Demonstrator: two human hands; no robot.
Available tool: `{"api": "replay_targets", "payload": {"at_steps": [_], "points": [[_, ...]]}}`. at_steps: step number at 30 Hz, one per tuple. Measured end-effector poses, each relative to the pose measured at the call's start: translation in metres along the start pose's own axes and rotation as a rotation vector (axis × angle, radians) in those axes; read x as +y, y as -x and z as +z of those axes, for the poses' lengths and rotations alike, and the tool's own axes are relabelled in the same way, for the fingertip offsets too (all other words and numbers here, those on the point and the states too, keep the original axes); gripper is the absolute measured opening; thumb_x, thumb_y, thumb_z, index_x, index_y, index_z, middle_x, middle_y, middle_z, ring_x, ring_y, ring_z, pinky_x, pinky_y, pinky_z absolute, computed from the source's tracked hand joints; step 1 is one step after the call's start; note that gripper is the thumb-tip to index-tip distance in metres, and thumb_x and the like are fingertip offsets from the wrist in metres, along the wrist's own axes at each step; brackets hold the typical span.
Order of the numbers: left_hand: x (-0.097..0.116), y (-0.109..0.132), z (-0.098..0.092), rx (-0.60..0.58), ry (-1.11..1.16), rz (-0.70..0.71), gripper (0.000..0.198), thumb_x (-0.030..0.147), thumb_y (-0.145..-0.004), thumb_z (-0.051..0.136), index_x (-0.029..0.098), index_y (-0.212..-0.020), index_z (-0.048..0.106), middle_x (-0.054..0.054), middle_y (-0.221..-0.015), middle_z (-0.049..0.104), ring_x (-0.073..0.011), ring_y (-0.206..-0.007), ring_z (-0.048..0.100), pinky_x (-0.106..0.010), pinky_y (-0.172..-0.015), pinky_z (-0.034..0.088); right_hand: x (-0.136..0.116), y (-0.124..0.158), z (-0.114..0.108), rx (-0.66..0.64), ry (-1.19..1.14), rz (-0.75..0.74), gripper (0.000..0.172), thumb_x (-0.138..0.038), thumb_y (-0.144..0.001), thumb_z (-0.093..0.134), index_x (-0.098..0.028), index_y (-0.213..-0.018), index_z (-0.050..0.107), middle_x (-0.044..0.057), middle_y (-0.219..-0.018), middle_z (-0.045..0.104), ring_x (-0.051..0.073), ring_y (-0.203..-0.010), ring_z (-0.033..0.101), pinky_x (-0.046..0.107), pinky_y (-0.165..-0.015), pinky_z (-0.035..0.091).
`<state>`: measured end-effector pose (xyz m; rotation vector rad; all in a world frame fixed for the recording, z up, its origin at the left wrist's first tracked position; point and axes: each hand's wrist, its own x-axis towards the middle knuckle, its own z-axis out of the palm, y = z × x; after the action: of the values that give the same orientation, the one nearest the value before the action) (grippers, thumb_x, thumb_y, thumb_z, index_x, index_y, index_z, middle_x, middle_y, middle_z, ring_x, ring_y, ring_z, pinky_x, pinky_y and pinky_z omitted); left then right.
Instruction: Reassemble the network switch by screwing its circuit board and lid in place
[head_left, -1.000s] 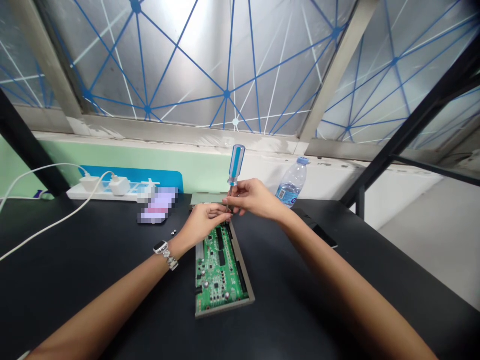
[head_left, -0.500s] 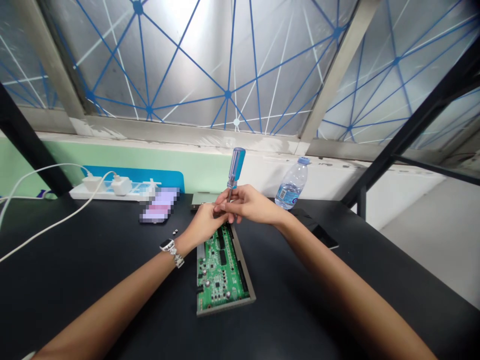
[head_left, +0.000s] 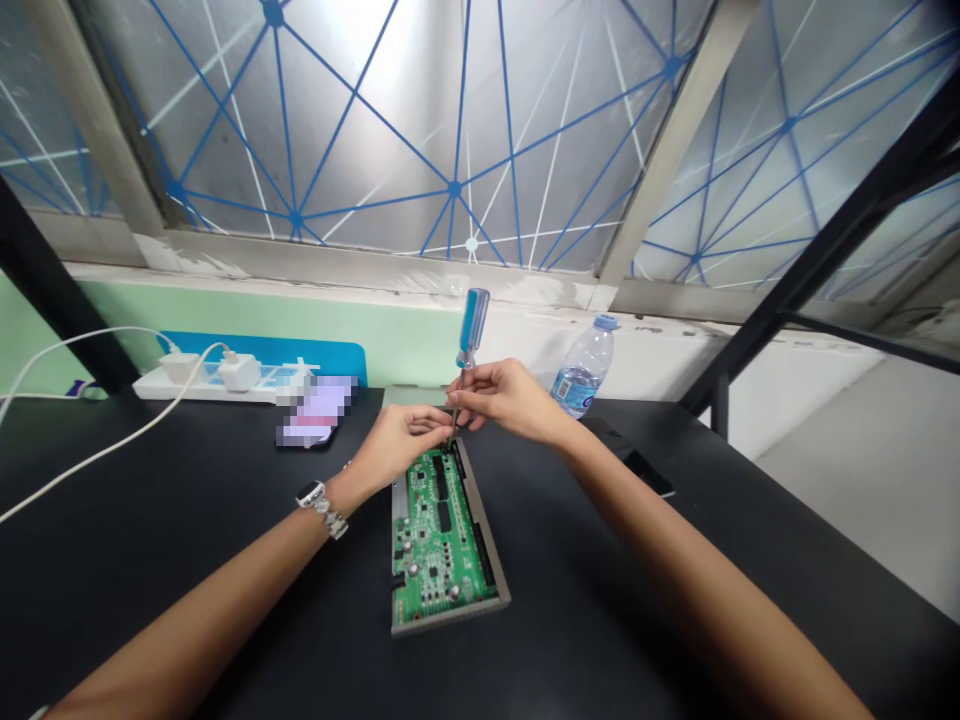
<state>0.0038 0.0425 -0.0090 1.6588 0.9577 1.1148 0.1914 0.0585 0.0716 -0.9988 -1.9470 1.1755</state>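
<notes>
A screwdriver (head_left: 472, 325) with a clear and blue handle stands nearly upright, its shaft pointing down at the far end of a green circuit board (head_left: 435, 540). My right hand (head_left: 506, 400) is closed, its fingertips pinching the shaft below the handle. Lower down, my left hand (head_left: 397, 445) has its thumb and fingers pinched at the shaft close to the tip. The board lies in a shallow metal frame (head_left: 491, 540) on the table. Exactly where the tip rests is too small to make out.
A flat greyish piece (head_left: 412, 396) lies behind my hands. At the left are a power strip (head_left: 202, 375) with white cables and a phone (head_left: 319, 410). A water bottle (head_left: 583, 368) and a dark flat device (head_left: 630, 460) are at the right on the black table (head_left: 615, 620).
My left hand has drawn left and slightly down, apart from my right hand. The screwdriver's handle has turned and its shaft shows more. The board remains in place.
</notes>
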Motion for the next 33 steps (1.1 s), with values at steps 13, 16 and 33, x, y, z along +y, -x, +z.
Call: {"api": "replay_targets", "payload": {"at_steps": [13,16,33], "points": [[0.007,0.007,-0.009,0.007,-0.202,0.110,0.014,0.028,-0.086,0.066,0.015,-0.085,0.071,-0.005,-0.086,0.075,-0.0199,-0.082,0.070,-0.032,-0.079,0.053,0.013,0.004,0.013,0.041,0.341,-0.061,0.018,-0.030,-0.087,0.064,-0.017,-0.074,0.063,0.004,-0.058,0.068,0.018,-0.053,0.068,0.028,-0.052,0.053],[0.015,0.015,-0.015,0.015,-0.345,0.118,0.013,0.028,-0.087,0.064,0.018,-0.088,0.072,-0.004,-0.086,0.076,-0.0195,-0.082,0.069,-0.032,-0.078,0.052,0.007,0.008,0.012,0.016,0.235,-0.021,0.019,-0.031,-0.089,0.062,-0.017,-0.076,0.061,0.005,-0.066,0.070,0.018,-0.060,0.071,0.029,-0.057,0.056],[0.007,0.053,-0.029,-0.067,-0.585,0.244,0.009,0.024,-0.089,0.065,0.022,-0.097,0.066,-0.004,-0.098,0.070,-0.0204,-0.093,0.063,-0.037,-0.084,0.049,0.050,0.080,0.030,0.158,-0.743,0.080,0.015,-0.030,-0.091,0.063,-0.019,-0.102,0.063,0.011,-0.106,0.073,0.022,-0.094,0.070,0.037,-0.082,0.054]]}}
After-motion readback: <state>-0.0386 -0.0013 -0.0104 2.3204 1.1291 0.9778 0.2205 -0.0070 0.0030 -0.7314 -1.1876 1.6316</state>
